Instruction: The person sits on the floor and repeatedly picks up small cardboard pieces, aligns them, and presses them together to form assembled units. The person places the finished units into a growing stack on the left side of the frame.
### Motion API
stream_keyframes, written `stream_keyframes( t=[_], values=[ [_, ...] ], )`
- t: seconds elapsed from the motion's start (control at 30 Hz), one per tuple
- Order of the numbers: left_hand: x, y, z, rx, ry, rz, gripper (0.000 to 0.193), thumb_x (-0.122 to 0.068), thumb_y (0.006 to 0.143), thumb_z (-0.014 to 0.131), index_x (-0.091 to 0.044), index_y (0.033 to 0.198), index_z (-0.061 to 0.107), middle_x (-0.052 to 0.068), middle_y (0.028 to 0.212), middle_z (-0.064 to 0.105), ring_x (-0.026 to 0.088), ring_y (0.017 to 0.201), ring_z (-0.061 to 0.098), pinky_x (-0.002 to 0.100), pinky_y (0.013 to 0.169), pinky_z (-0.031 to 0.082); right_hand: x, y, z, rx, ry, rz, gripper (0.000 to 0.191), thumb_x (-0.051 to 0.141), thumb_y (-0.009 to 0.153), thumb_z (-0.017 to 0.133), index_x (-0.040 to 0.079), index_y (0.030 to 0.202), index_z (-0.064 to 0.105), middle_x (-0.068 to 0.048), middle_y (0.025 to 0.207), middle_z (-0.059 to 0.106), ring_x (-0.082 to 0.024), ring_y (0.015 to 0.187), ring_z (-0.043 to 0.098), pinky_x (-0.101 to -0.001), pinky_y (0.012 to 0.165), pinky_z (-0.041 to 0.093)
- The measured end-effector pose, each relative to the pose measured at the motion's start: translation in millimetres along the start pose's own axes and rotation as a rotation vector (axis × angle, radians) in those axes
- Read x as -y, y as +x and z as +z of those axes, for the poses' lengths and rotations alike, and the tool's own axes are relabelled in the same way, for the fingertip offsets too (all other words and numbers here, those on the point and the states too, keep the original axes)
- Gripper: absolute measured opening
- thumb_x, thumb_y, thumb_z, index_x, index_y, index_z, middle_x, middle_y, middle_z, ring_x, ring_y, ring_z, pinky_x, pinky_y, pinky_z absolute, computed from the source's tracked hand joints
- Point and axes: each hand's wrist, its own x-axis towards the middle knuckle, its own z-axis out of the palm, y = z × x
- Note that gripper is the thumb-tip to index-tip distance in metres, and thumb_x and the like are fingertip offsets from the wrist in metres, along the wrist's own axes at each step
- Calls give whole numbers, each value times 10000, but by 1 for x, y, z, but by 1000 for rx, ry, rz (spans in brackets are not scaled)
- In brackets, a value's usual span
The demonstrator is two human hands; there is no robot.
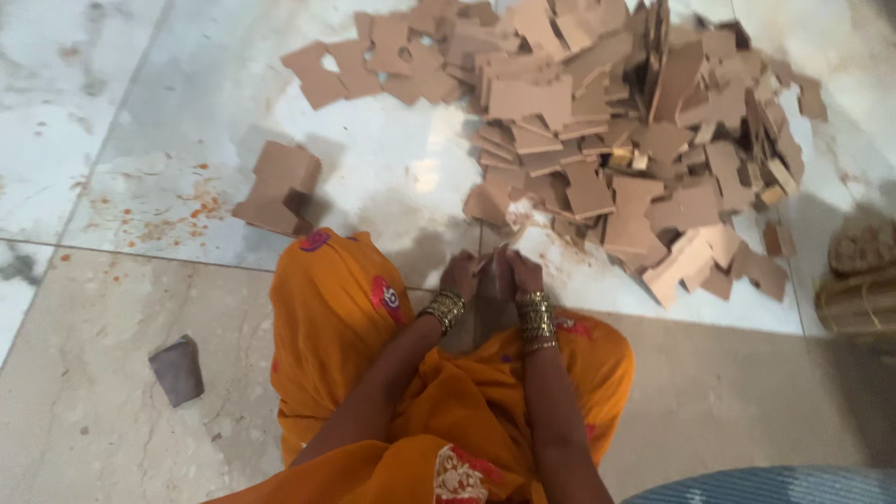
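Observation:
Both of my hands meet in front of my orange-draped knees. My left hand (459, 275) and my right hand (523, 273) close together on a flat brown cardboard piece (493, 271) held edge-up between them. Gold bangles ring both wrists. Just beyond the hands lies a large heap of brown cardboard cut-outs (616, 121), spread over the white marble floor.
A small stack of folded cardboard pieces (278, 187) sits to the left on the floor. A dark grey block (177, 370) lies at the lower left. A bundle of tied sticks or fibre (859, 289) rests at the right edge. Orange stains mark the tiles.

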Motion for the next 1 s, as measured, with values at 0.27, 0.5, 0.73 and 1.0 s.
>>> stream_keyframes(
  t=[0.27,0.5,0.73,1.0],
  values=[
    [-4,-1,-1,224,2,-101,413,-145,967,555,-295,1338,660,133,1129,689,364,1050,655,457,924,540,0,0,-2,-201,-408,-254,381,348,960,705,-8,1075,778,-157,898,788,-173,779,682,-362,713,562],
    [7,1,8,69,-98,-185,241,-161,1039,529,-76,1170,711,199,1163,644,399,1091,628,459,964,529,-9,-21,14,-45,-857,-339,442,478,882,710,65,1016,792,-194,901,773,-358,834,741,-435,756,578],
    [1,-1,8,100,-82,-54,462,-16,897,458,-158,1252,716,137,1153,666,390,1034,599,443,953,531,1,-1,9,-352,-924,-385,411,495,873,700,111,978,802,-194,870,746,-409,828,718,-490,737,571],
    [4,0,13,41,-24,-131,271,-107,1026,547,-137,1247,700,176,1190,659,377,1097,627,437,985,542,-19,-10,14,-271,-969,-434,402,481,902,695,96,980,781,-208,879,742,-426,836,706,-505,735,568]
  ],
)
